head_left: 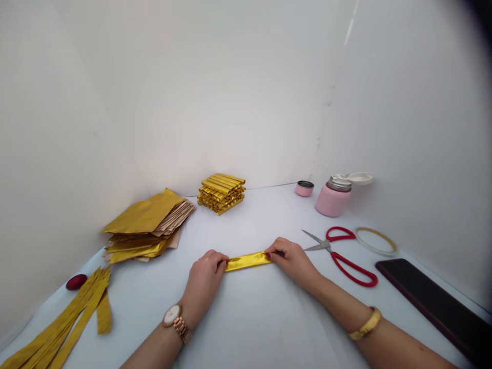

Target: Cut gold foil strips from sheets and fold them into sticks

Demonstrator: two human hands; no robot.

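A short, flat strip of shiny gold foil paper (pixel 248 261) stretches between my two hands, low over the white table. My left hand (pixel 205 274) pinches its left end between thumb and fingers. At the right end, my right hand (pixel 290 259) has the strip in a similar pinch. Just right of my right hand lie red-handled scissors (pixel 326 245) with their blades apart. Beyond the strip stands a neat stack of gold rolled paper tubes (pixel 222 192), laid crosswise in layers.
A pile of gold paper sheets (pixel 142 220) sits at the left, with long gold strips (pixel 65 328) and a red oval object (pixel 76 282) nearer. On the right are a pink bottle (pixel 333 200), its pink cap (pixel 305 188), a tape-like ring (pixel 378 240) and a dark flat slab (pixel 430 300).
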